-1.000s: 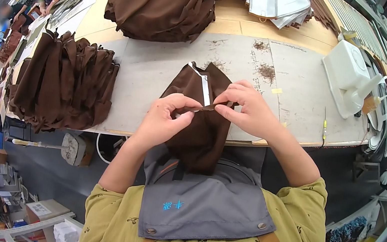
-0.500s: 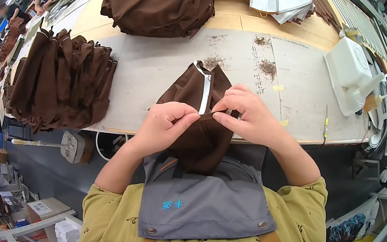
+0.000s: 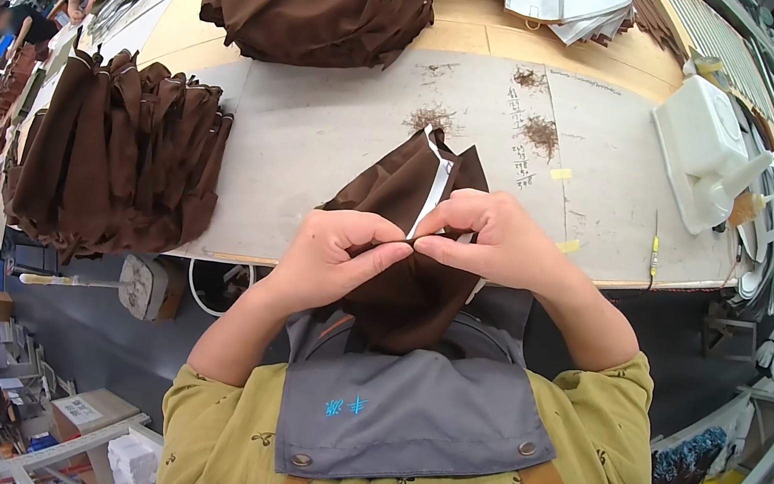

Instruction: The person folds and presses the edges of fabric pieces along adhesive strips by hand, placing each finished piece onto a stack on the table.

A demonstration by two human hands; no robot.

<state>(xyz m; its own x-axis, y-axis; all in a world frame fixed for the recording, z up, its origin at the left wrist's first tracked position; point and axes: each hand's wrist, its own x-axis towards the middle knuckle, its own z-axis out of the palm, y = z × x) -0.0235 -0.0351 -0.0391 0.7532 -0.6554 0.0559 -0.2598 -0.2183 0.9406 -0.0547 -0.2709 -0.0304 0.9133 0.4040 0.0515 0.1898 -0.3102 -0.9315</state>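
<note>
A brown fabric piece (image 3: pixel 387 176) with a white strip (image 3: pixel 437 184) along its edge hangs over the table's front edge, its lower part draping toward my apron. My left hand (image 3: pixel 335 252) pinches the fabric's edge between thumb and forefinger. Right beside it, my right hand (image 3: pixel 494 237) pinches the same edge, and the fingertips of both hands nearly meet. Under my fingers the exact spot being gripped is mostly hidden.
Stacked brown fabric pieces (image 3: pixel 122 159) stand at the table's left, and a larger brown bundle (image 3: pixel 319 0) lies behind. A white plastic container (image 3: pixel 702 140) and a thin yellow-handled tool (image 3: pixel 654 259) are at right. Thread scraps (image 3: pixel 537 136) lie ahead. Two people work at far left.
My right hand has moved in toward my left, so the fingertips now come together on the fabric's edge. The fabric's upper part has shifted slightly to the right.
</note>
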